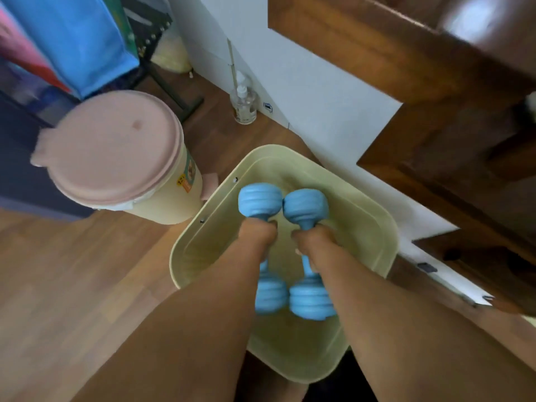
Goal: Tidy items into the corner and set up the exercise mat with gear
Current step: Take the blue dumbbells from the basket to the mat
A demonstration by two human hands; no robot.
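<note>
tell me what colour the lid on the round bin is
Pale pink lid, shown in the head view, the only one.

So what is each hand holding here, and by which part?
The left hand grips one blue dumbbell by its middle bar; the right hand grips the other dumbbell the same way.

Two bare arms, seen from above by the head camera.
The left hand [256, 233] and the right hand [314, 239] are shown uncovered. The left forearm [174, 314] and the right forearm [406, 329] are seen bare from wrist to the picture's lower edge. A pale nail [297, 251] is made out on the right hand. Finer detail on the fingers is lost to blur.
</note>
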